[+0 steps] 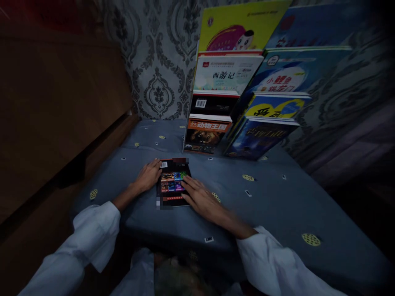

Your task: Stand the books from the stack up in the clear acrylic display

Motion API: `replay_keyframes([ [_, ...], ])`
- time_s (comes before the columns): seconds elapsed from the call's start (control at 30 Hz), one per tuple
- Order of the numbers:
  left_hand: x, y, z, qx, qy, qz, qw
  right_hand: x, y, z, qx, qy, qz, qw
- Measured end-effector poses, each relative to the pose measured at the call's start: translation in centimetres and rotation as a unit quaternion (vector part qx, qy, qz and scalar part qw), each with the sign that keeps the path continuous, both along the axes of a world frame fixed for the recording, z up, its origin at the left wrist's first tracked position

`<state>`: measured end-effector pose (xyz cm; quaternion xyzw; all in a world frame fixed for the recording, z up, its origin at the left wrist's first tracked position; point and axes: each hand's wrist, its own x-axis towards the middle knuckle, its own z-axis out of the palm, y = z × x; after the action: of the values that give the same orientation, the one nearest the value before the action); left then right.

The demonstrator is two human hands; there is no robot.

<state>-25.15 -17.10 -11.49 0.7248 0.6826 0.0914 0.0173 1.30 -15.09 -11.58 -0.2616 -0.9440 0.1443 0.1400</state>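
A black book (173, 193) with small colourful pictures and a barcode lies flat on the blue sheet near its front edge. My left hand (150, 174) rests at the book's upper left edge, fingers stretched out toward the barcode corner. Across the right side of the cover lies my right hand (200, 195), its fingers extended and slightly spread on the pictures. Neither hand is wrapped around the book. Behind it stand two columns of books, among them one with a lion on its cover (205, 137) and a dark blue one (262, 137).
A wooden panel (58, 119) runs along the left of the bed-like surface (234, 218). Patterned wallpaper (159, 90) covers the back wall. Taller books, including a yellow one (228, 28), stand in the upper rows. Purple-grey fabric (354, 135) hangs at the right.
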Motion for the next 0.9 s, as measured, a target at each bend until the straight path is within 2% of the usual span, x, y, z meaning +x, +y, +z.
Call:
replay_keyframes([
  [0.17,0.8,0.7,0.1,0.012,0.017,0.007,1.000,-2.4,1.4,-1.2,0.003,0.010,-0.053,0.999],
  [0.3,1.5,1.7,-0.2,0.025,0.015,-0.004,1.000,-2.9,1.6,-2.0,0.008,0.030,-0.061,0.998],
  [0.53,3.4,3.7,-0.7,0.033,-0.010,-0.051,0.998,-3.0,1.4,-2.1,0.011,0.036,-0.060,0.997],
  [0.77,4.6,5.5,-0.4,0.026,-0.013,-0.093,0.995,-3.1,1.5,-2.4,0.007,0.049,-0.061,0.997],
  [0.9,5.4,6.6,-0.3,0.027,-0.015,-0.128,0.991,-3.0,1.3,-1.9,-0.002,0.043,-0.054,0.998],
])
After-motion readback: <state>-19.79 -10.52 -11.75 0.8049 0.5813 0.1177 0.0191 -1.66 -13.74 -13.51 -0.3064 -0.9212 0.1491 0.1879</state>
